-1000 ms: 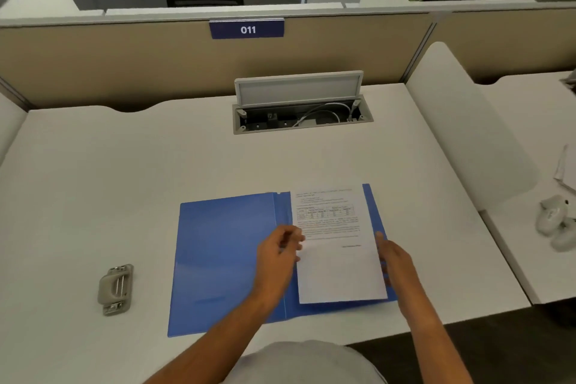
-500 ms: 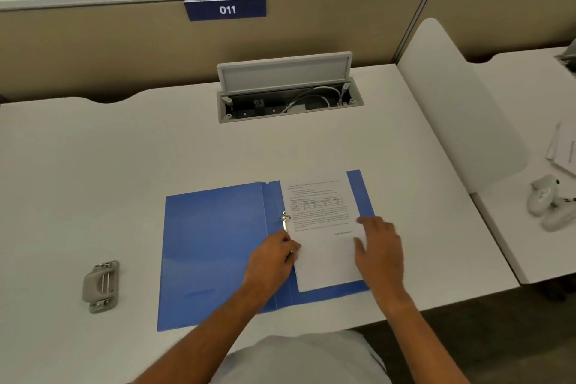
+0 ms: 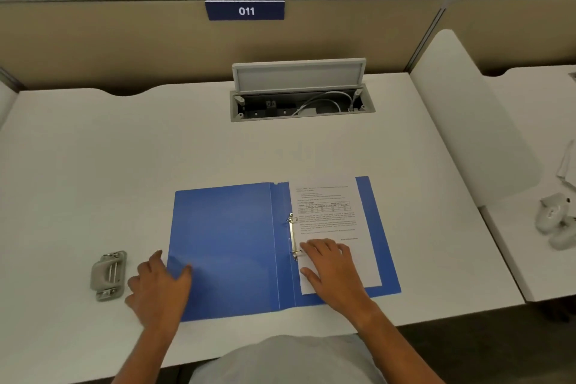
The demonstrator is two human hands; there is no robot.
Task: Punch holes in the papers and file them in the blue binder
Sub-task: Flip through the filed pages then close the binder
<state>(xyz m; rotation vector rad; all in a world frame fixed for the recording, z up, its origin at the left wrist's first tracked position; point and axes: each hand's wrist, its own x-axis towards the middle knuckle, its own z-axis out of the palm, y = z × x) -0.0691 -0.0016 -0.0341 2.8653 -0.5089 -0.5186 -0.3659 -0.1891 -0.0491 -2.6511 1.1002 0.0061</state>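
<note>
The blue binder (image 3: pixel 224 243) lies open on the white desk. A printed paper (image 3: pixel 327 215) rests on its right half, with its left edge at the metal rings (image 3: pixel 292 237). My right hand (image 3: pixel 333 268) lies flat on the lower part of the paper, fingertips by the lower ring. My left hand (image 3: pixel 159 284) is at the outer edge of the left cover, thumb on top of the cover and fingers at the edge beside it. A grey hole punch (image 3: pixel 108 274) sits on the desk just left of my left hand.
An open cable box (image 3: pixel 299 103) with its lid up is set in the desk behind the binder. A beige partition (image 3: pixel 124 47) closes the back. A white divider panel (image 3: pixel 473 121) stands at the right, with white controllers (image 3: pixel 554 221) on the neighbouring desk.
My left hand has left the rings and moved to the left cover's outer edge. My right hand has slid left onto the paper by the lower ring.
</note>
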